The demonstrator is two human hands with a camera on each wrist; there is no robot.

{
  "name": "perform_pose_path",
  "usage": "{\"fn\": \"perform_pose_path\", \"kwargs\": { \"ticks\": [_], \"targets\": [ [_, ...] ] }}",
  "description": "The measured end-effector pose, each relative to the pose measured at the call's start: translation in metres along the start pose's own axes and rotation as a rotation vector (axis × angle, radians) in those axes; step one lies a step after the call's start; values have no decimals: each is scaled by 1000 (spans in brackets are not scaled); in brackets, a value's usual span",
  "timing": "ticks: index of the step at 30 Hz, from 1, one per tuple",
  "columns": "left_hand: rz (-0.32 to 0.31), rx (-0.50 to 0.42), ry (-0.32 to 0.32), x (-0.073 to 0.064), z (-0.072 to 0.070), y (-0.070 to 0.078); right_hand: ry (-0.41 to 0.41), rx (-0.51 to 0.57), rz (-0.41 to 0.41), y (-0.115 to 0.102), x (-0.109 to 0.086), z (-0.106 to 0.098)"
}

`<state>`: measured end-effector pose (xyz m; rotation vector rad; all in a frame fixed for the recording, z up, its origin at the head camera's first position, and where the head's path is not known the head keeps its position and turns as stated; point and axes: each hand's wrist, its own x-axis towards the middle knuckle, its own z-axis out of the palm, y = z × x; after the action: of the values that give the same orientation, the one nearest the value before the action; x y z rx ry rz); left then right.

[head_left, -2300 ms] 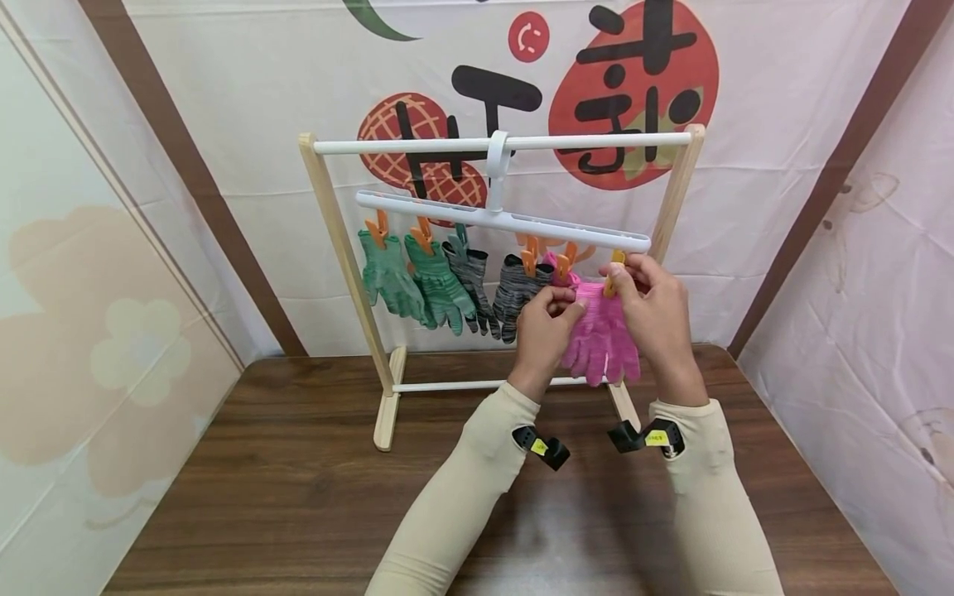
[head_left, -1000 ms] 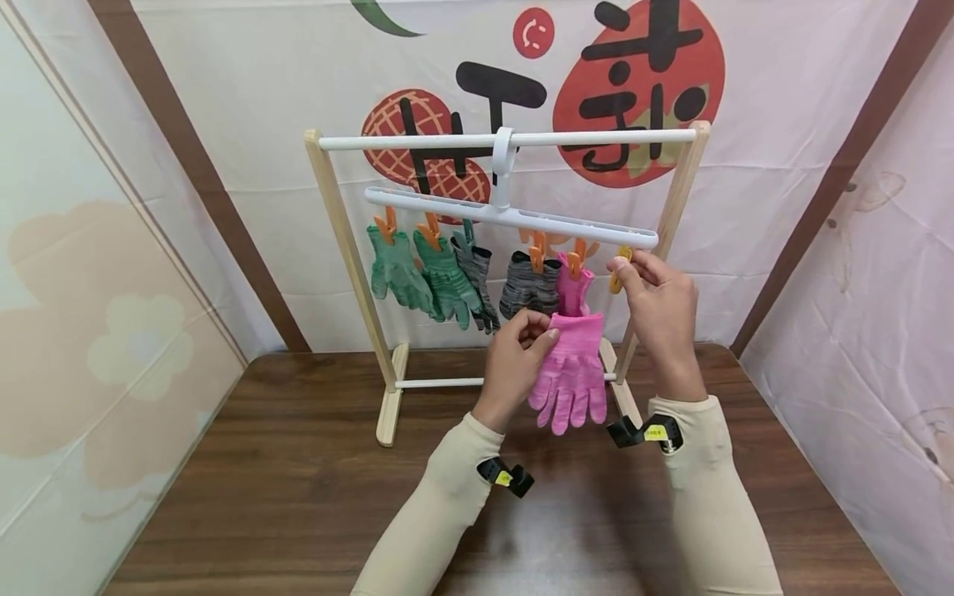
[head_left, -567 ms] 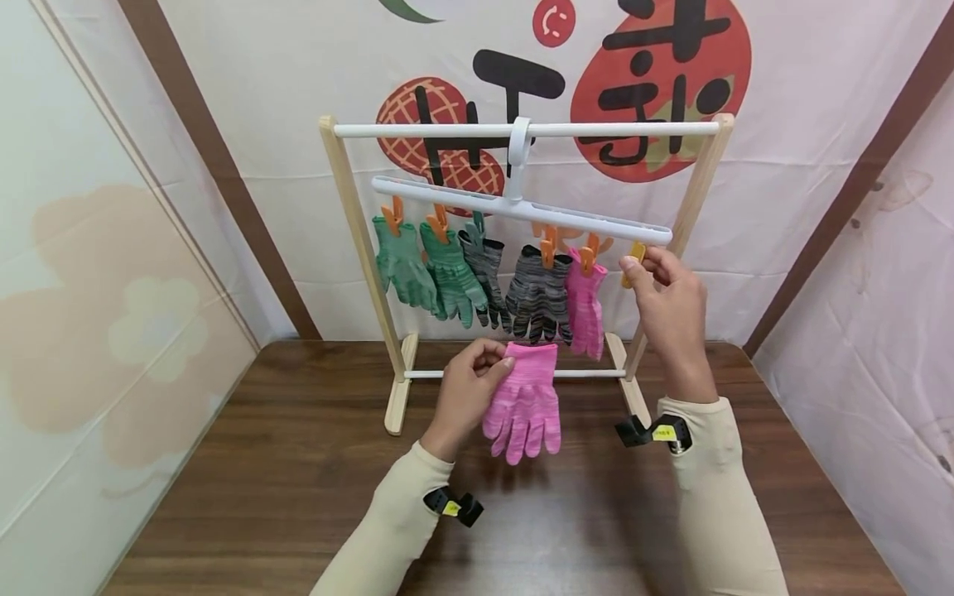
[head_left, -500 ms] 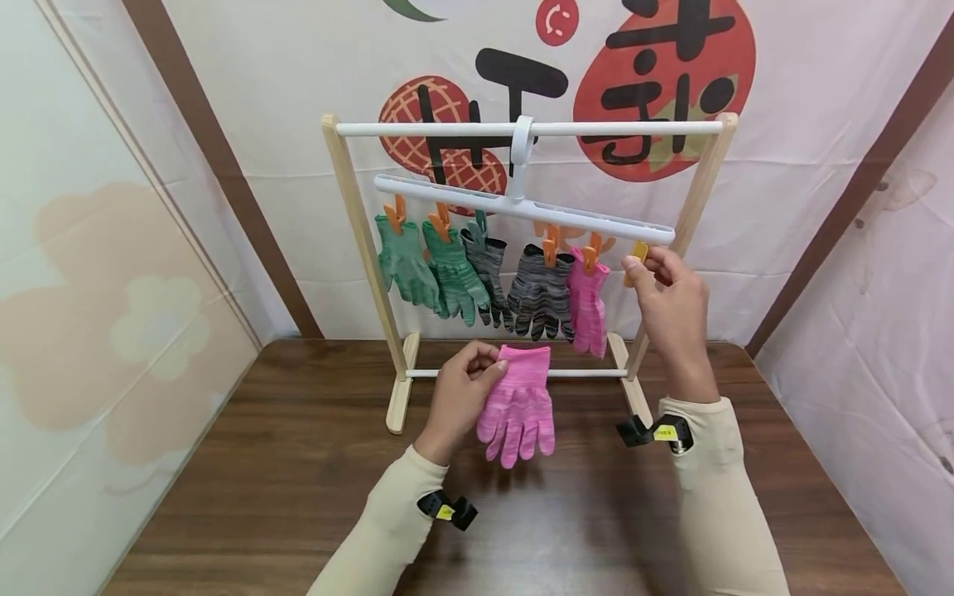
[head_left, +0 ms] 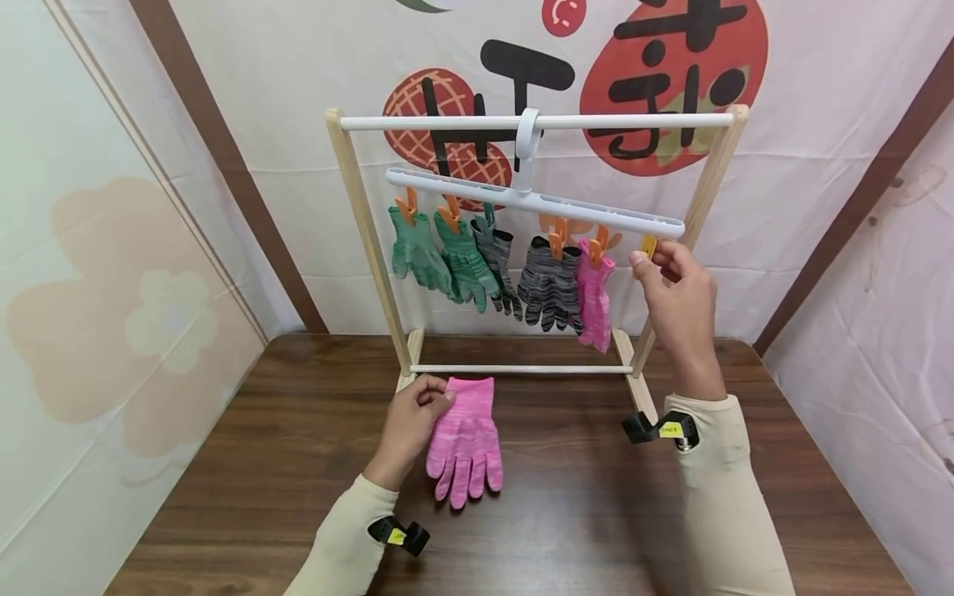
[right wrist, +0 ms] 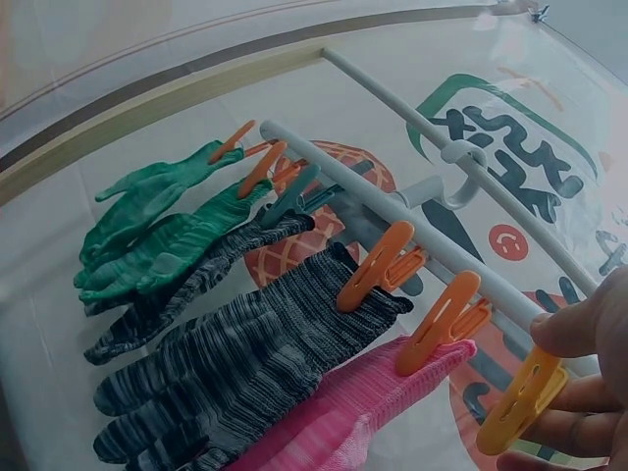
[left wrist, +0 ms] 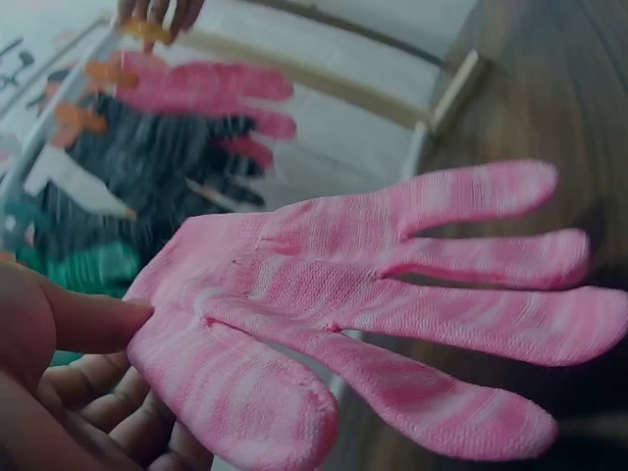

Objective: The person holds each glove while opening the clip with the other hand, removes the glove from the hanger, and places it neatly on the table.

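Observation:
My left hand [head_left: 412, 424] pinches the cuff of a pink glove [head_left: 466, 439], low over the table in front of the rack. In the left wrist view that glove [left wrist: 324, 294] spreads out from between thumb and fingers. At the hanger's right end, my right hand [head_left: 680, 302] grips a yellow clothespin [right wrist: 522, 404] between thumb and fingers; no glove hangs from it. Beside it on the white hanger [head_left: 589, 213], an orange clothespin [right wrist: 439, 324] holds another pink glove [head_left: 594, 302]. Further left hang two grey-black gloves, one being the wide dark glove [head_left: 550, 285], and green gloves [head_left: 468, 258].
A wooden rack with a white top rod [head_left: 447, 123] carries the hanger, which slopes down to the right. Its lower bar [head_left: 522, 370] runs just above the brown table [head_left: 566, 513]. A printed cloth [head_left: 298, 99] stands behind.
The pink glove has come out of the yellow clothespin. My left hand has carried it left and down toward the table. My right hand still holds the clothespin at the hanger's end.

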<state>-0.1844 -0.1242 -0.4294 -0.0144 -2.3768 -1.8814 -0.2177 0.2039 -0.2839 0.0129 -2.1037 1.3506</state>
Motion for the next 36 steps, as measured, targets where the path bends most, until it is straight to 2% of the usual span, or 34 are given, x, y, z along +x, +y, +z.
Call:
{"fn": "perform_pose_path", "kwargs": {
  "ticks": [6, 11, 19, 24, 28, 36],
  "targets": [
    [-87, 98, 37, 0, -20, -30, -5, -3, 4, 0, -1, -1],
    [-150, 200, 49, -1, -39, -48, 2, -2, 0, 0, 0, -3],
    [-173, 443, 58, -3, -61, -67, -3, -7, 21, -1, 0, -4],
    [-152, 552, 44, -4, -69, -74, -8, -15, 17, 0, -1, -5],
    [-174, 652, 31, -5, -72, -76, -15, -20, 12, 3, -2, -5],
    [-175, 775, 13, -11, -71, -68, -21, 10, -23, 2, 1, -7]
  ]
}}
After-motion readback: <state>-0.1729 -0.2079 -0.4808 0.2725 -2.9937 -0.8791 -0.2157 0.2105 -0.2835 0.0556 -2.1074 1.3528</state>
